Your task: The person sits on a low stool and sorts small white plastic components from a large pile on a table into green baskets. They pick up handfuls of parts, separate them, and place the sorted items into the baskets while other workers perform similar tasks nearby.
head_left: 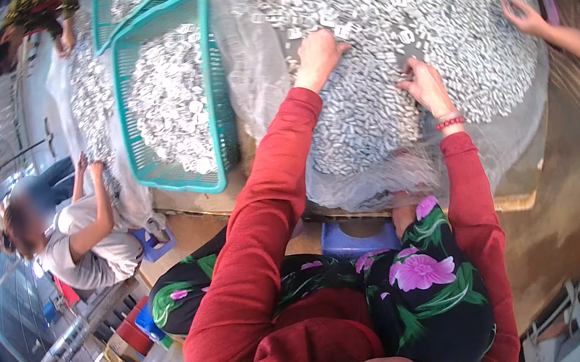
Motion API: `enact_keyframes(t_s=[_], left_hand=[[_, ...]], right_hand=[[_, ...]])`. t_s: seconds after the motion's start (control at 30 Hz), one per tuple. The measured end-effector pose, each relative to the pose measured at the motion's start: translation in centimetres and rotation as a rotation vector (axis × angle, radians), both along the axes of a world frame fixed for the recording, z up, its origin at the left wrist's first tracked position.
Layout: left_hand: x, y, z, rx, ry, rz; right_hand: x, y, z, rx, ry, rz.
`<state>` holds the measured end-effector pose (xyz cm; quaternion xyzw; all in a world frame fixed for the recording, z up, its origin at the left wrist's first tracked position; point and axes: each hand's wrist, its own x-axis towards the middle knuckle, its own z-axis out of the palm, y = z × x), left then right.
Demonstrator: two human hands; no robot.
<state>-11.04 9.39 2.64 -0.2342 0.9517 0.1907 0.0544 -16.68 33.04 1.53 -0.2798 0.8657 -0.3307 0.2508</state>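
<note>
A broad heap of small grey-white metal-looking pieces (354,110) covers the work surface in front of me. At its left side, my left hand (319,54) is closed, fingers curled down among the pieces and thumb sticking out to the right; whatever it holds is hidden. My right hand (429,89), with a red bead bracelet (449,122) at the wrist, bends into a pinch over the heap; the thing between its fingertips is too small to name. Larger pale looped pieces (404,37) lie just beyond the hands, by a bare dark patch (383,43).
A teal plastic basket (217,117) full of white looped pieces stands left, a second teal basket (97,23) behind it. Clear plastic sheeting (379,187) lies under the heap. Another person's hands (528,18) work at far right. Two people sit left. A blue stool (358,238) is below the edge.
</note>
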Motion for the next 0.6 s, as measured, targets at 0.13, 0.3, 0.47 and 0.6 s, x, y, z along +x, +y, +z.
enact_keyframes(t_s=[0.13, 0.3, 0.47, 0.6], left_hand=[[-0.7, 0.4, -1.9, 0.277, 0.109, -0.034], [0.5, 2.1, 3.3, 0.964, 0.053, 0.008], [4.4, 2.8, 6.5, 1.962, 0.387, 0.136], [4.6, 1.6, 7.8, 1.995, 0.448, 0.114]], right_hand=[[-0.3, 1.4, 1.8, -0.098, -0.152, -0.101], [-0.1, 6.3, 3.8, -0.741, -0.782, -0.599], [3.1, 7.9, 4.9, -0.561, -0.795, -0.574], [5.0, 6.7, 2.3, 0.118, -0.051, -0.215]])
